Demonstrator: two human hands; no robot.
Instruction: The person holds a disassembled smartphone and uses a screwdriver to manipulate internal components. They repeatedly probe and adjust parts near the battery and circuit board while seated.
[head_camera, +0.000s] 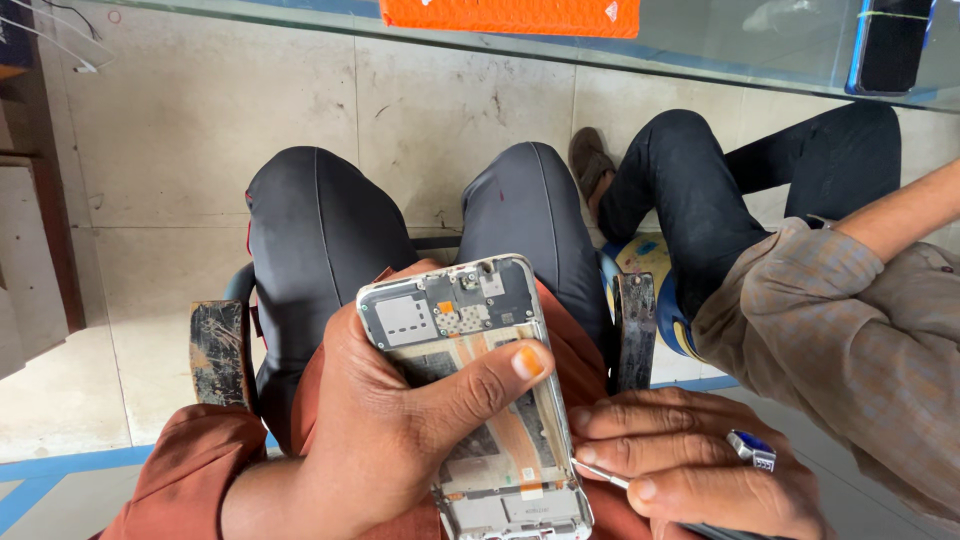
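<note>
My left hand (400, 430) grips an opened smartphone (470, 330) with its back cover off, so the circuit board, metal shields and an orange flex cable show. The thumb lies across the phone's middle. My right hand (690, 465), wearing a ring with a blue stone, pinches a thin metal tool (598, 474). The tool's tip touches the phone's lower right edge. I sit with the phone above my lap, dark trousers below it.
A second person (800, 290) in dark trousers and a checked shirt sits close on the right, an arm reaching in. Worn chair armrests (218, 352) flank my legs. A glass counter edge with an orange item (510, 15) and a dark phone (890, 45) runs along the top.
</note>
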